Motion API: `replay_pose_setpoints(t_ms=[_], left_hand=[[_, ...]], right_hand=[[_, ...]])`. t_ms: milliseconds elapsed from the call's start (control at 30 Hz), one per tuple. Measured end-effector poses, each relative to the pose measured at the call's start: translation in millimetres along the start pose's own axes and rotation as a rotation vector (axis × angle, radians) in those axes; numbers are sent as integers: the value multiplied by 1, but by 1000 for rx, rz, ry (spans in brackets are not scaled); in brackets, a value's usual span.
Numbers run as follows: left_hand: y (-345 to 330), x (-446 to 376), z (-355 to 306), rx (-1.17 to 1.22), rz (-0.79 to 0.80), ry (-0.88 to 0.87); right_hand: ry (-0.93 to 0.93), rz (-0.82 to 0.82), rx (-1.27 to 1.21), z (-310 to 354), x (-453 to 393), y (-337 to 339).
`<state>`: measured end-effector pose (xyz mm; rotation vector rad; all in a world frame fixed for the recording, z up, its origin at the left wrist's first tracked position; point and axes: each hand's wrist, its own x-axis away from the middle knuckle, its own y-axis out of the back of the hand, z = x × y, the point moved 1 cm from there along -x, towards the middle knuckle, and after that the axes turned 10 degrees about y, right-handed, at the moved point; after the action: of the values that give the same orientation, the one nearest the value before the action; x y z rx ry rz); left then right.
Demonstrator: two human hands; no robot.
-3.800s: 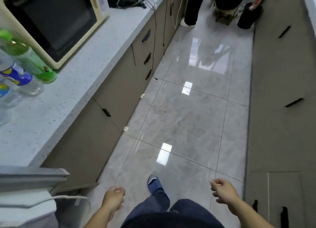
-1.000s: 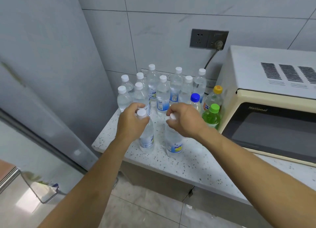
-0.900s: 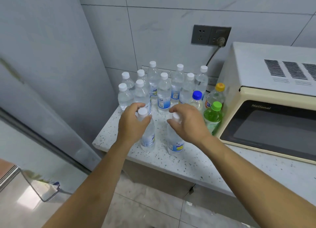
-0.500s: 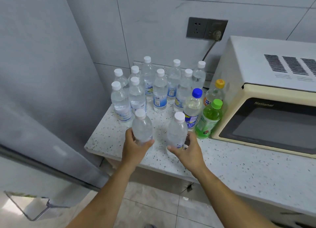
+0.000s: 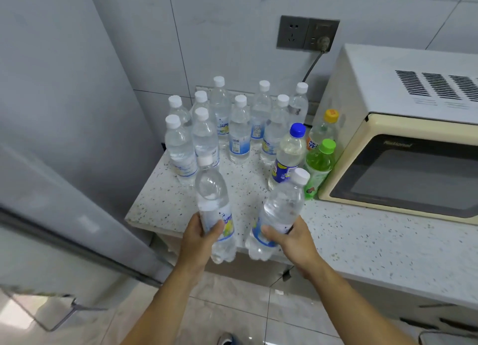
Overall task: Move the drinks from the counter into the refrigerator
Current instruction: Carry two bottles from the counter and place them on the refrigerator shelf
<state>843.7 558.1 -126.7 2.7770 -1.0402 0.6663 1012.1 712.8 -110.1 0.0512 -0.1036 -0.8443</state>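
Speckled desk carries clear bottles beside a microwave; my left grip wraps one water bottle, my right grip wraps another bottle, both lifted at the desk's front edge

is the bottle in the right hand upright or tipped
Tipped: the bottle in the right hand leans, its white cap pointing up and to the right.
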Motion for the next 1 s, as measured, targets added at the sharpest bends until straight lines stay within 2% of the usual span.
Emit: replay_pose_setpoints(t_ms=[100, 233, 300, 400, 700, 1000], left_hand=[[7, 31, 15, 194, 124, 119], [7, 86, 33, 363, 143, 327], [3, 112, 43, 424, 87, 344], [-3, 146, 64, 545, -67, 349], [14, 252, 111, 709, -245, 392], [81, 329, 140, 976, -467, 312]], right_hand=[[-128, 128, -238, 0, 27, 11], [-352, 200, -479, -8, 62, 23], [-468, 216, -586, -16, 79, 28], [-534, 260, -663, -27, 98, 30], [-673, 519, -606, -45, 156, -25], [-662, 786, -372, -34, 209, -126]])
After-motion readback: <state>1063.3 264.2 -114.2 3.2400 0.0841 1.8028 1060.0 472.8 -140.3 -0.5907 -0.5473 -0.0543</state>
